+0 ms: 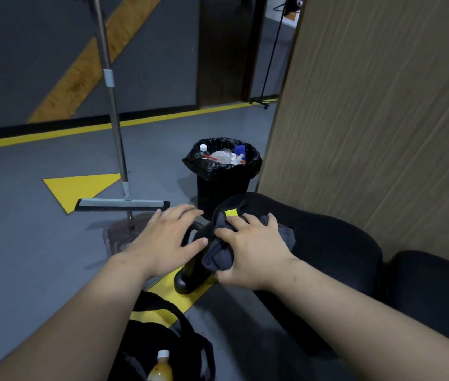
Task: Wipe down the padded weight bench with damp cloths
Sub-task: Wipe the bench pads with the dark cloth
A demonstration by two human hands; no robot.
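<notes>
This looks like a gym or training hall. A black padded bench (327, 243) sits against a wood-grain partition (382, 119). The grey floor (25, 237) carries a yellow border line (53, 134) and a big yellow arrow (80, 188). A floor squeegee (121, 203) and a lined rubbish bin (222, 185) stand close by.

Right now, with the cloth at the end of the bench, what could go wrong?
The cloth is bunched in the right hand, so it may wipe only a narrow strip of the bench.
The bin stands close behind the bench end; a long stroke might knock it.
The squeegee lies on the floor beside the bench, likely a trip hazard if you step round.
</notes>
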